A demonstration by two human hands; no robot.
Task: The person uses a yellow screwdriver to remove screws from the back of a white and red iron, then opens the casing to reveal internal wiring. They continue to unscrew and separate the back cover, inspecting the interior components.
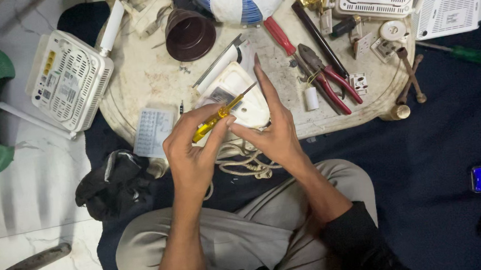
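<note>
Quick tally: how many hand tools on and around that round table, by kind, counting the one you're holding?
Screwdrivers: 3, yellow one in the left hand, red-handled, green-handled
Pliers: 1, red-handled
Total: 4
The right hand steadies the white casing.

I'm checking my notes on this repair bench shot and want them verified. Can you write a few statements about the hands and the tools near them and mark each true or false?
1. The left hand holds a yellow-handled screwdriver. True.
2. The right hand steadies a white appliance at the edge of the round table. True.
3. The red-handled pliers are in the right hand. False: they lie on the table, apart from both hands.
4. The brown cup stands on the floor. False: it is on the table.
5. A white router lies left of the table. True.
</note>
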